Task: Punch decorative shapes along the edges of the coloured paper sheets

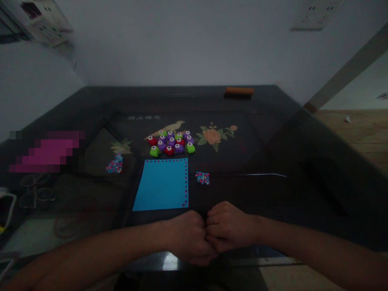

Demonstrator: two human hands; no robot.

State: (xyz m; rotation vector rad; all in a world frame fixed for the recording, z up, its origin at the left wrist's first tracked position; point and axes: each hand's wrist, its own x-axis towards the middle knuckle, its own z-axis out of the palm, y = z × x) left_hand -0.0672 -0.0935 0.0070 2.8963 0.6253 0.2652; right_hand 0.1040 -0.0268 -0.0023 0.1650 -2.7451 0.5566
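My left hand (192,238) and my right hand (228,227) are both closed into fists, knuckles pressed together at the table's front edge. The inside of each fist is hidden, so I cannot tell if anything is in them. A ring shows on my right hand. Just beyond my left hand lies a blue sheet of paper (162,186), with small dark pink dots in a row along its top and right edges. A small heap of pink, blue and white paper bits (203,178) sits to the right of the sheet. Behind the sheet stand several red, purple and green craft punches (171,142).
Another heap of coloured bits (115,163) lies left of the sheet. An orange-brown roll (239,91) rests at the table's back edge. A blurred-out magenta item (50,152) and scissors (35,194) are at the left. White wall rises behind the dark, flower-printed table (273,141).
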